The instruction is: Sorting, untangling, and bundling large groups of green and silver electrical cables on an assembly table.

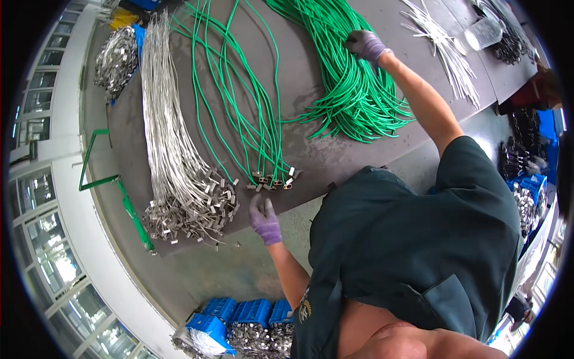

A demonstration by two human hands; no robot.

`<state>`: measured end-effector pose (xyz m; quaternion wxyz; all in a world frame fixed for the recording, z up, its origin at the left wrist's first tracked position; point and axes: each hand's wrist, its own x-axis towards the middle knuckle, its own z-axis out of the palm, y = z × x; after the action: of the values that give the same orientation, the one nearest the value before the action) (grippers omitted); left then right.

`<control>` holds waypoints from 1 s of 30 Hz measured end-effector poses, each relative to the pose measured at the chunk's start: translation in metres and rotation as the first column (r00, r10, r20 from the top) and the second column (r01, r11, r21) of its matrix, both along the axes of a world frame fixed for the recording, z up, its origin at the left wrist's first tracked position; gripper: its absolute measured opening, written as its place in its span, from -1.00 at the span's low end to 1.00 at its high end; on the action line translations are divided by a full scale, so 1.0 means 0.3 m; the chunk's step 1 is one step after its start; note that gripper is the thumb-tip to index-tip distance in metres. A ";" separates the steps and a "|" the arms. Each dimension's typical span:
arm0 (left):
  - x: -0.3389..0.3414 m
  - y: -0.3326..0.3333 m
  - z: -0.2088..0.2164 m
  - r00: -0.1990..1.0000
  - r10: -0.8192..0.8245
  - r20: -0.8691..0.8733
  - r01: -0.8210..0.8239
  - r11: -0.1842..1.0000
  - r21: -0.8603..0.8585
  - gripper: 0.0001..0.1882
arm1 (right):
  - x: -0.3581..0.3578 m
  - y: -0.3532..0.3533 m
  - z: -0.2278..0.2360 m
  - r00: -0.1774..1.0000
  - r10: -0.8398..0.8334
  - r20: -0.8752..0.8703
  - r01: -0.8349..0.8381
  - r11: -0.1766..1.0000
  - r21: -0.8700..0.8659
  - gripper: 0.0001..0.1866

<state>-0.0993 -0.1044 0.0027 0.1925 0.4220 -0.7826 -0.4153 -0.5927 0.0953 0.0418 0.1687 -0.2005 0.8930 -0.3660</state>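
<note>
My right hand [366, 46], in a purple glove, is on the thick bundle of green cables [359, 99], its fingers curled in at the bundle's right side. How many cables it grips is hidden. My left hand [263, 220], also gloved, is at the table's near edge, thumb and fingers slightly apart with nothing seen between them. Just beyond its fingertips lie the small metal connectors [272, 181] on the ends of a looser group of green cables [239, 113]. Left of these, a long bundle of silvery-white cables [161, 113] ends in a heap of connectors [191, 209].
The grey table [323, 170] also bears white strips [445, 51] and a clear plastic container [483, 33] at far right. A green frame [98, 182] stands along its left edge. Blue bins [250, 312] with metal parts sit on the floor at lower left.
</note>
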 end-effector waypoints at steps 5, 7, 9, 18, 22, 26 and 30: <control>0.099 0.015 -0.089 0.996 0.044 -0.072 -0.031 0.983 0.179 -0.68 | 0.009 0.192 -0.115 0.954 -0.085 0.289 -0.003 0.957 0.291 -0.42; 0.102 0.021 -0.102 0.995 0.065 -0.071 -0.048 0.976 0.213 -0.69 | 0.057 0.192 -0.140 0.952 -0.104 0.289 0.009 0.950 0.311 -0.43; 0.093 0.025 -0.105 0.999 0.007 -0.048 0.002 0.982 0.188 -0.70 | 0.080 0.181 -0.160 0.968 -0.070 0.239 -0.006 0.953 0.302 -0.52; 0.104 0.047 -0.126 0.999 -0.035 -0.027 0.041 0.971 0.235 -0.71 | 0.039 0.215 -0.158 0.869 -0.154 0.470 0.073 0.980 0.186 -0.74; 0.131 0.057 -0.140 0.999 -0.020 -0.025 0.025 0.972 0.233 -0.73 | 0.045 0.212 -0.107 0.888 -0.105 0.448 0.070 0.993 0.093 -0.77; 0.145 0.057 -0.137 0.999 -0.035 0.024 0.029 0.974 0.224 -0.73 | 0.029 0.222 -0.062 0.902 -0.077 0.426 0.052 0.996 0.072 -0.80; 0.167 0.053 -0.154 0.999 -0.031 0.034 0.022 0.971 0.238 -0.72 | 0.027 0.226 -0.031 0.892 -0.054 0.449 0.071 0.997 -0.021 -0.80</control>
<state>-0.0491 -0.0886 -0.0437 0.1204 0.4391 -0.7362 -0.5008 -0.5845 0.1632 0.0326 0.3540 -0.0850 0.8293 -0.4240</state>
